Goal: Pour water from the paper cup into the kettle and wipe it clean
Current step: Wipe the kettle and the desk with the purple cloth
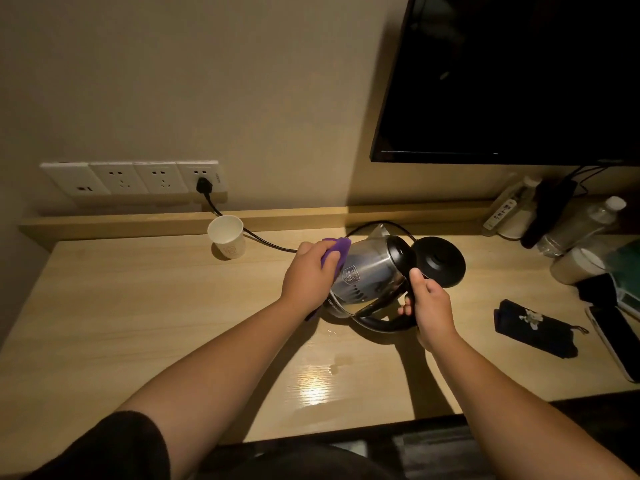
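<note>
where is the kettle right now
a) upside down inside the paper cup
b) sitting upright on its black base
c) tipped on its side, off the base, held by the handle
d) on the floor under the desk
c: the kettle is tipped over beside the black base, the right hand gripping its handle while the left hand presses a purple cloth to its steel side.

A pale wood tabletop [138, 323] runs along the wall, with a raised ledge at its back. On it stands a white paper cup [227, 237], upright, near the back left. A black kettle base [439, 259] sits right of centre, its cord [266, 241] trailing past the cup. A dark folded pouch [535, 327] lies to the right (with a phone [614, 341] just beyond it, at the edge). Bottles [581, 225] crowd the far right corner. A wet patch [317, 382] glistens near the front.
</note>
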